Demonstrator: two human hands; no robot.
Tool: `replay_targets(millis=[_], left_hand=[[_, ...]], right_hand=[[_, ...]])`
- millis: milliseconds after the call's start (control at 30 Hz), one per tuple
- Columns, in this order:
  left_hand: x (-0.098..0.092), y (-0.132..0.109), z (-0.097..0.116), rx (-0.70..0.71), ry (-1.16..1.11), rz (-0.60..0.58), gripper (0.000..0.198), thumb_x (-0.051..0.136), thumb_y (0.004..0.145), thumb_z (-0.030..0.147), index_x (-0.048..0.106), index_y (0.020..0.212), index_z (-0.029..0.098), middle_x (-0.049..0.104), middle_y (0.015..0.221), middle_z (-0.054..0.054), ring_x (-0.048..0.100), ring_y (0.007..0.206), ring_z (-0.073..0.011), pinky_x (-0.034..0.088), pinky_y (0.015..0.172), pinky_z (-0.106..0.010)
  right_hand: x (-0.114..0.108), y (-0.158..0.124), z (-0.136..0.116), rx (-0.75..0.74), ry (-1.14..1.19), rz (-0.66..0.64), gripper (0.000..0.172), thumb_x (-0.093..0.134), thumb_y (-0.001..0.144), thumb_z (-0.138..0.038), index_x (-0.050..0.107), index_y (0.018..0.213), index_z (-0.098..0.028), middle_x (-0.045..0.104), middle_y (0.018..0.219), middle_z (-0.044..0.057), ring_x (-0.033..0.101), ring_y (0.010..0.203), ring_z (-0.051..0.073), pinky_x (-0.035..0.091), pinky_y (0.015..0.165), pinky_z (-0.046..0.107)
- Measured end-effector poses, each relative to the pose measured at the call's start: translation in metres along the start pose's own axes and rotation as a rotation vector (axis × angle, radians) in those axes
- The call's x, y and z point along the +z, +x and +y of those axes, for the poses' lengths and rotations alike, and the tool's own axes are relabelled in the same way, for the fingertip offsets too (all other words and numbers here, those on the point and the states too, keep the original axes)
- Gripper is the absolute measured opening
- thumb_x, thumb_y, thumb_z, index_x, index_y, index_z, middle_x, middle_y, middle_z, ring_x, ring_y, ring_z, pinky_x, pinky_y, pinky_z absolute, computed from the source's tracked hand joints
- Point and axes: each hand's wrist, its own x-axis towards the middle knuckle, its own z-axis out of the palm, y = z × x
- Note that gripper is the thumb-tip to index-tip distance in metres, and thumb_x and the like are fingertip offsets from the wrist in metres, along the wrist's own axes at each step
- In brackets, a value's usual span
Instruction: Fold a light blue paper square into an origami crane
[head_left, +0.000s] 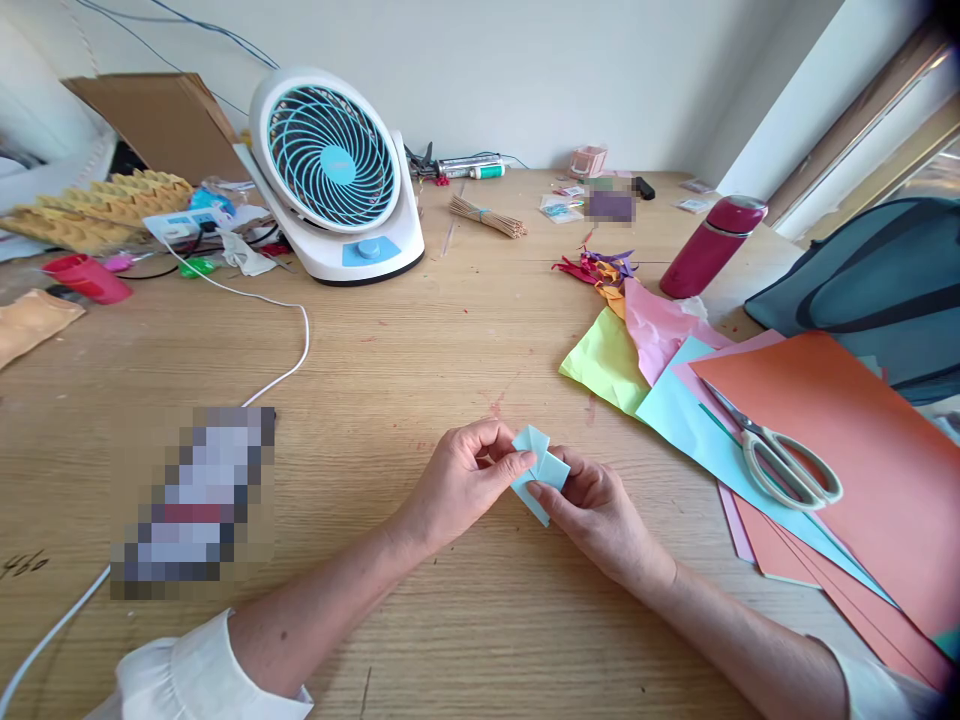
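A small folded piece of light blue paper (553,472) is held between both hands, just above the middle of the wooden table. My left hand (474,470) pinches its left side, with the thumb lying across the front face. From the right, my right hand (600,505) grips the lower right part, its thumb pressed on the paper near the bottom. Creases and overlapping flaps show on the paper. The fingers behind it are partly hidden.
Scissors (787,465) lie on stacked coloured sheets (862,420) at the right. Behind them stand a maroon flask (712,245) and a blue-grey bag (862,270). A fan (337,170) stands at the back left. A white cable (285,375) crosses the left side.
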Motion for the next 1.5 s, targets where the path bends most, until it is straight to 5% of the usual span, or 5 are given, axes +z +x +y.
replay_targets(millis=[600,833,1100,1333,1500], left_hand=[[-0.006,0.006,-0.001,-0.072,-0.140,-0.039,0.029,0.067,0.083,0.040,0.059,0.070,0.015,0.049,0.065,0.004,0.039,0.060,-0.0087,0.032,0.057,-0.022],[-0.006,0.009,0.000,-0.061,-0.207,0.094,0.034,0.068,0.082,0.041,0.049,0.066,0.017,0.041,0.062,0.006,0.034,0.058,-0.0076,0.030,0.055,-0.021],[-0.005,0.007,-0.007,-0.025,-0.186,0.135,0.032,0.065,0.086,0.039,0.050,0.069,0.017,0.044,0.066,0.004,0.039,0.064,-0.0091,0.036,0.060,-0.021],[-0.008,0.016,-0.003,0.008,-0.169,0.062,0.033,0.063,0.089,0.040,0.049,0.071,0.017,0.043,0.068,0.004,0.040,0.065,-0.0090,0.035,0.061,-0.021],[-0.006,0.026,-0.005,0.064,-0.131,-0.012,0.035,0.062,0.090,0.043,0.049,0.071,0.017,0.037,0.063,0.006,0.032,0.055,-0.0065,0.028,0.051,-0.020]], right_hand=[[-0.003,0.005,-0.009,-0.021,-0.003,0.002,0.034,0.070,0.084,-0.046,0.056,0.070,-0.018,0.052,0.066,-0.002,0.044,0.063,0.012,0.035,0.060,0.025],[0.001,0.004,-0.009,-0.089,-0.181,-0.108,0.029,0.064,0.090,-0.038,0.055,0.072,-0.018,0.051,0.072,-0.002,0.044,0.066,0.011,0.035,0.062,0.025],[0.006,0.002,-0.007,-0.121,-0.328,-0.064,0.032,0.062,0.091,-0.030,0.047,0.064,-0.018,0.047,0.067,-0.003,0.042,0.063,0.011,0.033,0.060,0.025],[0.002,0.003,-0.013,-0.091,-0.227,-0.107,0.036,0.057,0.094,-0.049,0.057,0.076,-0.018,0.051,0.074,0.000,0.045,0.068,0.013,0.035,0.063,0.026],[-0.005,0.005,-0.016,-0.043,-0.098,-0.021,0.051,0.039,0.100,-0.057,0.061,0.076,-0.018,0.058,0.071,0.002,0.052,0.069,0.015,0.040,0.068,0.027]])
